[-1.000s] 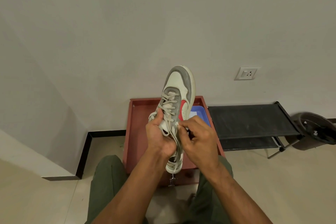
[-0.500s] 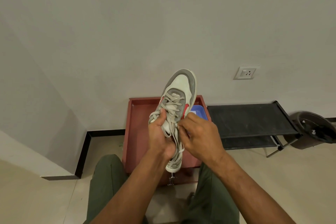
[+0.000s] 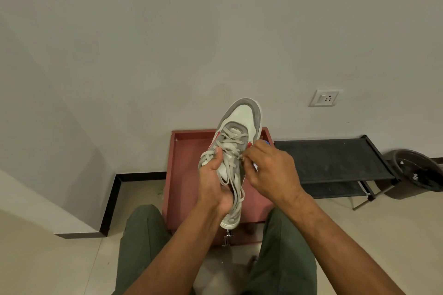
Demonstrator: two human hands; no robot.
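With the fingertips (image 3: 246,157) of the right hand (image 3: 273,172), pinches a strand of the pale laces (image 3: 231,142) at the right edge of the lacing, about midway along the sneaker (image 3: 243,115); fingers bunched together and bent down onto the strand, back of the hand toward the camera. With the left hand (image 3: 212,183), grips the sneaker from its left side near the collar, thumb (image 3: 217,154) laid upward beside the tongue and pressing on the crossed laces, remaining fingers wrapped out of sight behind the shoe. Holds the sneaker in the air between the two hands, above the knees, toe pointing up and away toward the wall (image 3: 215,31), heel down toward the body, laced top facing the camera. Grey and off-white upper with a red patch on each side; loose lace ends hanging down over the opening toward the heel.

Behind and below the sneaker, a red-brown tray (image 3: 187,170) low against the wall, with a sliver of something blue (image 3: 267,143) showing just past the right hand. To the right of the tray, a low black rack (image 3: 330,160), then a dark bin (image 3: 417,170). On the wall above the rack, a white socket (image 3: 323,97). At the bottom, green trousers (image 3: 143,242) over both legs.
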